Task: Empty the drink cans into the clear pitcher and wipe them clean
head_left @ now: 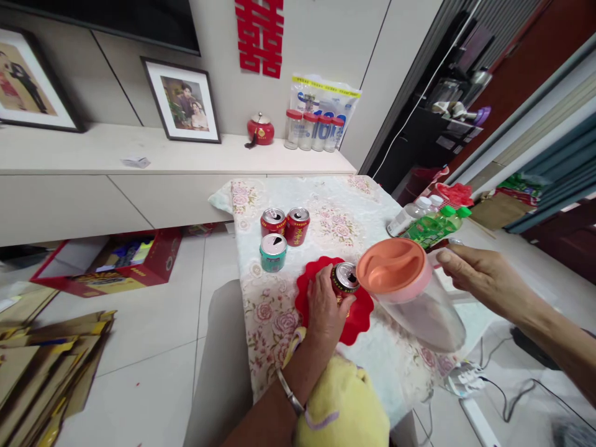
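Observation:
My left hand is wrapped around an opened drink can with a dark rim, which stands on a red scalloped plate. In my right hand is the handle of a clear pitcher with an orange lid. The pitcher is tilted, its lid end close beside the can's top. Whether liquid flows between them I cannot tell. Two opened red cans and an opened teal can stand together behind and left of the plate.
A flowered tablecloth covers the table. Several bottles are at its right edge. A yellow cloth lies at the near edge. Several red-lidded jars stand on the white cabinet. Cables run across the floor at right.

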The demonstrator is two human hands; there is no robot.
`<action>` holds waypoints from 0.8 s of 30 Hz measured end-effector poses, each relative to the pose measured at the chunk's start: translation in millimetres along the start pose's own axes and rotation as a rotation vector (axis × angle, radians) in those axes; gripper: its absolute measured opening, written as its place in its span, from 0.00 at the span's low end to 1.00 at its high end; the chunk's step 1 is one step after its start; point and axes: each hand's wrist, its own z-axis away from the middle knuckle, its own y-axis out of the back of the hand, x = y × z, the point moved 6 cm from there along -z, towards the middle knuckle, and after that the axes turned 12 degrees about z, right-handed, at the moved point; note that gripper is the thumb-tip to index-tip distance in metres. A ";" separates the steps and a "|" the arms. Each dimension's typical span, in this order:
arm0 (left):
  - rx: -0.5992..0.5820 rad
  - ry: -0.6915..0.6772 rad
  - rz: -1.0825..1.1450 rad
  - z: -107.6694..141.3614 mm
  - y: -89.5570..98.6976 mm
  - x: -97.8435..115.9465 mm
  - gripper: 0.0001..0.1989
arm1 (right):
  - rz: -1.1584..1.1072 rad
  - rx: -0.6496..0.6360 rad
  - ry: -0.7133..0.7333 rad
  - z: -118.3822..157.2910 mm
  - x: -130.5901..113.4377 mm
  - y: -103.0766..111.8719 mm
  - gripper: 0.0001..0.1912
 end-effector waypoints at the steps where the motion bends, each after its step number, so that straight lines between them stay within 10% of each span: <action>1: 0.008 -0.001 -0.007 0.2 0.0 -0.7 0.40 | -0.101 -0.053 -0.051 0.7 7.4 -3.9 0.35; 24: 0.023 -0.001 -0.006 -1.5 2.2 -5.6 0.35 | -1.017 0.340 -0.148 -22.7 73.9 -35.2 0.27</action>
